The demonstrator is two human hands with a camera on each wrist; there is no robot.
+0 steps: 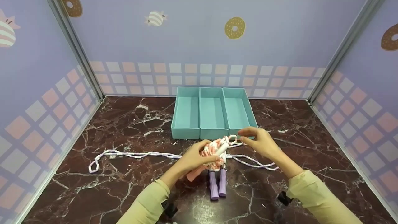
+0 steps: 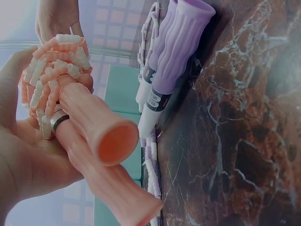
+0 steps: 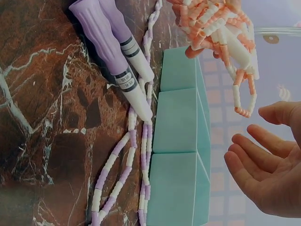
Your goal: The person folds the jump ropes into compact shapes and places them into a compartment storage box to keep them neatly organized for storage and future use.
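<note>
My left hand [image 1: 191,158] grips a bundled peach-and-white beaded jump rope [image 1: 214,148] above the table. In the left wrist view its two peach handles [image 2: 113,139] stick out of the wound beads. A small beaded loop [image 3: 244,99] dangles from the far end of the bundle. Just beside that loop is my right hand [image 1: 264,143], fingers loosely bent and holding nothing; a small gap shows between them in the right wrist view. Under the hands lies a purple-and-white beaded jump rope [image 1: 146,154], stretched sideways, with its two purple handles [image 1: 214,186] pointing toward me.
A teal bin with three compartments [image 1: 214,133] stands behind the hands, near the back wall. The dark marbled tabletop [image 1: 124,189] is bounded by patterned panels at the back [image 1: 192,46], left and right.
</note>
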